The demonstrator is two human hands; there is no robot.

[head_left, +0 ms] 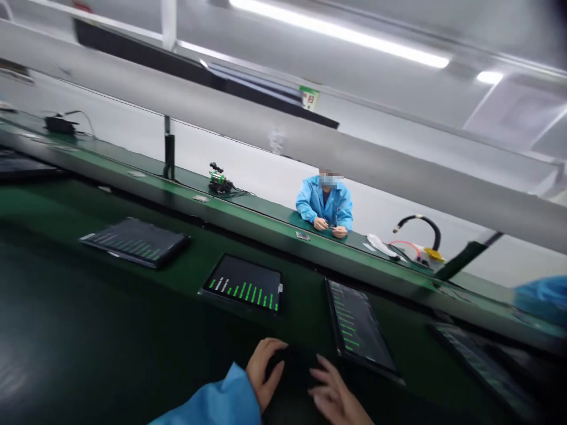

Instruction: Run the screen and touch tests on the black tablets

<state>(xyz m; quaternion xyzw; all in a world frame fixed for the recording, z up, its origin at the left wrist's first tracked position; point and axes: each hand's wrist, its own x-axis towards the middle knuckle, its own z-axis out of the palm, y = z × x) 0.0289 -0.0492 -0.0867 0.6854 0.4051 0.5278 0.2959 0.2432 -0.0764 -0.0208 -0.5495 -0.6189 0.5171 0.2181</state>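
Observation:
My left hand (266,373), in a blue sleeve, hovers over the dark green work surface with thumb and fingers apart. To its right my right hand (335,394) has its fingers spread, slightly blurred, and seems to hold nothing. Whether either hand touches the surface I cannot tell. Just beyond them lies a flat black tablet-like screen (252,280) showing rows of green text. Another screen (361,324), also with green lines, lies beyond and to the right of my right hand. Farther left sits a third such screen (135,241).
More screens lie at the far right (481,366) and far left edge. A raised green ledge (248,219) runs behind them. Across it, a person in blue (325,203) handles something small. A green-and-black device (218,180) and a black curved hose (425,224) stand there.

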